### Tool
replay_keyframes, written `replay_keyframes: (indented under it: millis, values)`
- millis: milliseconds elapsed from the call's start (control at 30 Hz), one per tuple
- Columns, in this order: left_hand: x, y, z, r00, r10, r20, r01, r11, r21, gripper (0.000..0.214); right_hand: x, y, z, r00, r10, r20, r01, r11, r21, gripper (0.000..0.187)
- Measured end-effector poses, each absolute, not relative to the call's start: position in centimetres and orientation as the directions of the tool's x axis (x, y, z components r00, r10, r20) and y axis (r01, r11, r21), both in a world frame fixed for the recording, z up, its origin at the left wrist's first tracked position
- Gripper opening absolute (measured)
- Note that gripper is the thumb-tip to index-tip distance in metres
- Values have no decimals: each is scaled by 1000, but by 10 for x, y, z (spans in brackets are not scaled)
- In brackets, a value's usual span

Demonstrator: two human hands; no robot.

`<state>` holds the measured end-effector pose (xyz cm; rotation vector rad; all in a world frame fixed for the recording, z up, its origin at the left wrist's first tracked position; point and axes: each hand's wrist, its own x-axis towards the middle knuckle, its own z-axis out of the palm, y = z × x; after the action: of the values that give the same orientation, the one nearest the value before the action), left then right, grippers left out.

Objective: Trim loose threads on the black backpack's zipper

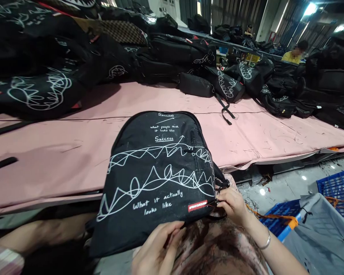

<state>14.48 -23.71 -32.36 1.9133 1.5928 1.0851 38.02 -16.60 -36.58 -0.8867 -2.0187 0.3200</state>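
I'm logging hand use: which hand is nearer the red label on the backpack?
Right. The right hand pinches the backpack's edge just beside the red label; the left hand grips the bottom edge, farther away.

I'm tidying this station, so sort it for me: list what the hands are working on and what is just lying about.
In hand:
- black backpack, lying printed side up
- right hand pinching a thread or strap at its lower right edge
- left hand gripping its bottom edge

Lying about:
- piled black bags on the pink table
- blue crates
- grey cloth
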Motion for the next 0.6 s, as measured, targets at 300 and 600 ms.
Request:
replay_keyframes:
  millis: [300, 600]
  values:
    - [144, -235, -326, 12, 951, 310, 592, -257, 764, 20, 376, -167, -372, -300, 702, 646, 444, 702, -557, 8]
    - [143, -235, -321, 29, 956, 291, 636, -242, 733, 15, 378, -167, -374, -325, 712, 622, 428, 697, -575, 12]
